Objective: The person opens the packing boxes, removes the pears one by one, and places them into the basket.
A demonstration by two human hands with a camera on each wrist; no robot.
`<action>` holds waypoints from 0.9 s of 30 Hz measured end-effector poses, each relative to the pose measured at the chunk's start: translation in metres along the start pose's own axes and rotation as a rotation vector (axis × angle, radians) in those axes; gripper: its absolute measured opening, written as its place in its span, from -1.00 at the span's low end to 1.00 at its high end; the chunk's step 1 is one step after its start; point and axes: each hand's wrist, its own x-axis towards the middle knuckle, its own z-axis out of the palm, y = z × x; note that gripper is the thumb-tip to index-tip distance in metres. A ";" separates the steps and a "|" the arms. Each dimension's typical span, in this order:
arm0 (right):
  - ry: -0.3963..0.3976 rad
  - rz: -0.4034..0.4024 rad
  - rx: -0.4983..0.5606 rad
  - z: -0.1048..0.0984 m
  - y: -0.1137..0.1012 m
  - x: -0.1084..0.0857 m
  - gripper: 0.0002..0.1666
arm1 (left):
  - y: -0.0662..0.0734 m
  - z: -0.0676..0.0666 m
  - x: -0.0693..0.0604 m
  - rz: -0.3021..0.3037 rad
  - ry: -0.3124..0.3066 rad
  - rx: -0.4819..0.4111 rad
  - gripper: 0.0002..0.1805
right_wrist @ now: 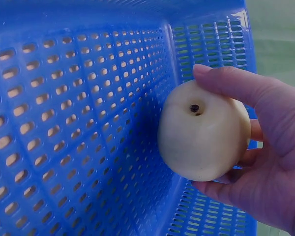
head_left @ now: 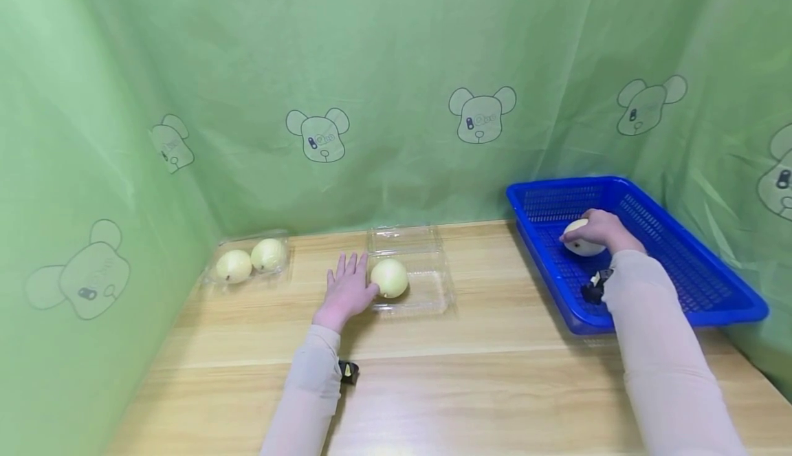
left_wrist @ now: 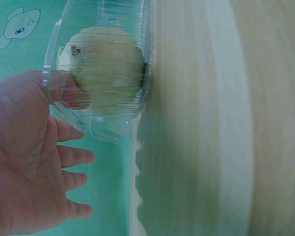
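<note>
A pale yellow round fruit (head_left: 390,278) sits in the left part of an open clear plastic box (head_left: 436,291). My left hand (head_left: 348,292) is at the box's left side, fingers spread and straight; in the left wrist view its thumb overlaps the box wall beside the fruit (left_wrist: 103,69). Inside the blue basket (head_left: 544,263), my right hand (head_left: 609,231) grips another pale fruit (head_left: 584,244). The right wrist view shows thumb and fingers curled round this fruit (right_wrist: 204,135), its dark stem end facing the camera.
At the back left, a second clear box (head_left: 284,272) holds two pale fruits (head_left: 234,266). A green curtain (head_left: 402,98) with bear-head prints stands behind and at both sides of the wooden table (head_left: 445,387).
</note>
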 end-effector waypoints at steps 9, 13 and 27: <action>-0.017 -0.007 0.022 0.001 0.002 0.000 -0.03 | 0.001 -0.002 -0.001 0.008 0.006 -0.008 -0.17; -0.025 -0.011 0.037 0.001 0.002 0.001 -0.03 | 0.002 -0.002 -0.002 0.008 0.007 -0.003 -0.17; -0.109 -0.028 0.041 -0.001 0.000 0.004 0.02 | 0.001 -0.002 -0.001 0.001 0.003 -0.012 -0.16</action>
